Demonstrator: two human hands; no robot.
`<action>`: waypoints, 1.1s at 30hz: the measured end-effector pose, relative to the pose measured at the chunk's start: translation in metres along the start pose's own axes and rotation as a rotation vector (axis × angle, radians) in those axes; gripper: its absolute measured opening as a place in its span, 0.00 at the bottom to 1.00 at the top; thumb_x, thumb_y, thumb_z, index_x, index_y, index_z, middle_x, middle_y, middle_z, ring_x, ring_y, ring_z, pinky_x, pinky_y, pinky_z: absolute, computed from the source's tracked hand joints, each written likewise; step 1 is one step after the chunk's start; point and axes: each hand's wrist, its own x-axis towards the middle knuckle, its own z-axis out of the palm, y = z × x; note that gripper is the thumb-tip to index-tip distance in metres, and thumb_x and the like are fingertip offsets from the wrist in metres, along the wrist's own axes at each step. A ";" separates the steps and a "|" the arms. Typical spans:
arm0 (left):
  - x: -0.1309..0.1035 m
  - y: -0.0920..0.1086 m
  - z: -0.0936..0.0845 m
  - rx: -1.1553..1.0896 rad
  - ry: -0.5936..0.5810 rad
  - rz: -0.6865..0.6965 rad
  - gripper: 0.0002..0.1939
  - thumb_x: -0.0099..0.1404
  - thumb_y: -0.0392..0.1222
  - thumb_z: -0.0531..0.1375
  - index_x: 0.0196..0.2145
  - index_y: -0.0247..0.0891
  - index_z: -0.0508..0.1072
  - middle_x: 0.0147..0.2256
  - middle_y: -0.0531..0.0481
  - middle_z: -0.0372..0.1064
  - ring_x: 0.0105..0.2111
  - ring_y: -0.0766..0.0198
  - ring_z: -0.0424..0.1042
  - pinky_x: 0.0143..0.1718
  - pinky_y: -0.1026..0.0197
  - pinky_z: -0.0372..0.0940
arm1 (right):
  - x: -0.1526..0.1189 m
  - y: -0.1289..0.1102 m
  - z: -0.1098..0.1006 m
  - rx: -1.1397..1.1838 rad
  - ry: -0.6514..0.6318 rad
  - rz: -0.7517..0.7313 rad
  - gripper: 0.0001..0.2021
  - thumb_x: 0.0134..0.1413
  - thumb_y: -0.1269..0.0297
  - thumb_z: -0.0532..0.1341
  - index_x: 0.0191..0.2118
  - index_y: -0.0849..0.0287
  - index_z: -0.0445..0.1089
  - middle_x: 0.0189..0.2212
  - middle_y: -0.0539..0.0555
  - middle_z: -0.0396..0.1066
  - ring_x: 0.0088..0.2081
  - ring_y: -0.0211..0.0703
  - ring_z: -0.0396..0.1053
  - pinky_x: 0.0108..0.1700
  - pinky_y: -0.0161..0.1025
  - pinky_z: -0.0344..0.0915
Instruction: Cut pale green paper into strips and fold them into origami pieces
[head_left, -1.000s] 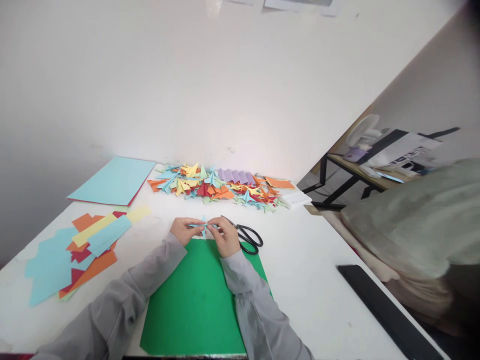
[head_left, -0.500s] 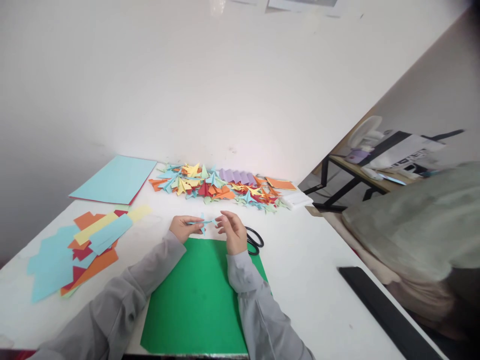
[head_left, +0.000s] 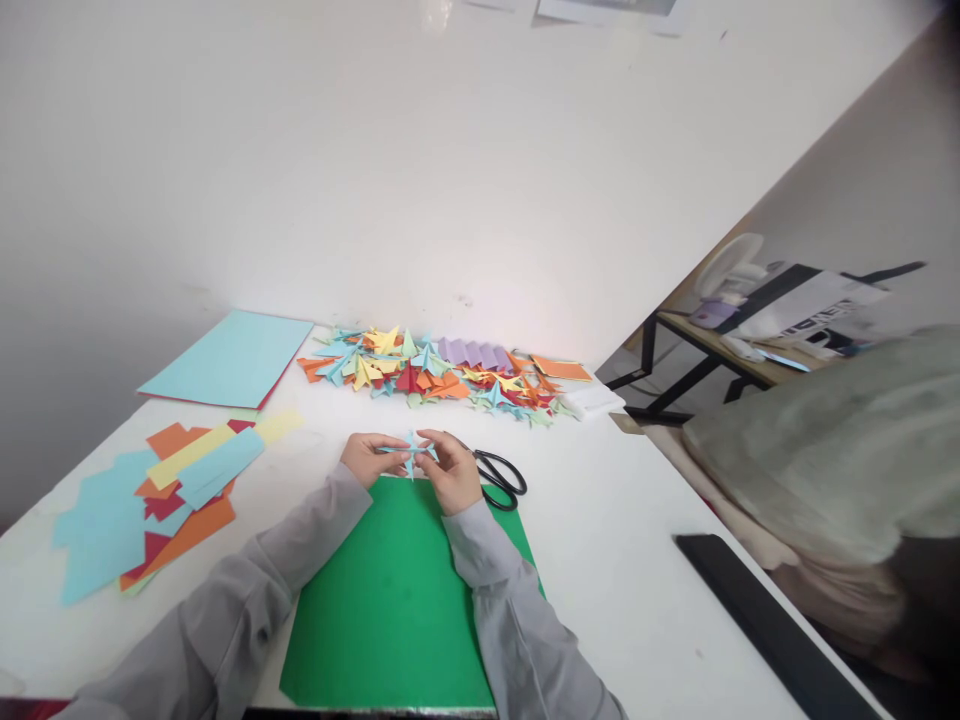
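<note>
Between my two hands is a small light-blue paper plane, held just above the far edge of a green sheet. My left hand pinches one end of it between thumb and fingers. The fingers of my right hand close on its other end. Black-handled scissors lie right beside my right hand, which hides part of them. Beyond my hands, a heap of folded paper planes in many colours lines the wall.
Cut coloured paper pieces lie at left, below a stack of blue sheets. Pleated purple paper and orange paper are at the back. A black strip lies at right, near another person's sleeve.
My right hand has moved left and its fingers have closed on the paper plane's right end. My left hand keeps its pinch, almost in the same place. More of the scissors shows.
</note>
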 end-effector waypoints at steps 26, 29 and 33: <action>0.001 0.007 -0.008 -0.076 -0.143 0.002 0.20 0.37 0.43 0.69 0.28 0.28 0.75 0.22 0.43 0.74 0.24 0.57 0.74 0.31 0.53 0.71 | 0.007 -0.010 -0.009 0.158 0.033 0.216 0.10 0.31 0.60 0.66 0.23 0.59 0.68 0.17 0.46 0.66 0.20 0.34 0.64 0.21 0.32 0.62; 0.001 0.010 -0.006 -0.124 -0.159 -0.044 0.21 0.36 0.44 0.70 0.29 0.28 0.75 0.22 0.43 0.74 0.24 0.57 0.74 0.29 0.56 0.71 | 0.007 -0.010 -0.009 0.170 0.052 0.220 0.10 0.31 0.60 0.67 0.23 0.59 0.69 0.16 0.46 0.66 0.19 0.34 0.63 0.20 0.32 0.61; 0.001 0.013 -0.007 -0.139 -0.181 -0.084 0.22 0.36 0.44 0.70 0.29 0.28 0.74 0.22 0.43 0.74 0.25 0.57 0.74 0.29 0.56 0.70 | 0.007 -0.008 -0.010 0.157 0.070 0.209 0.10 0.30 0.62 0.67 0.22 0.60 0.70 0.16 0.47 0.67 0.19 0.34 0.64 0.20 0.31 0.61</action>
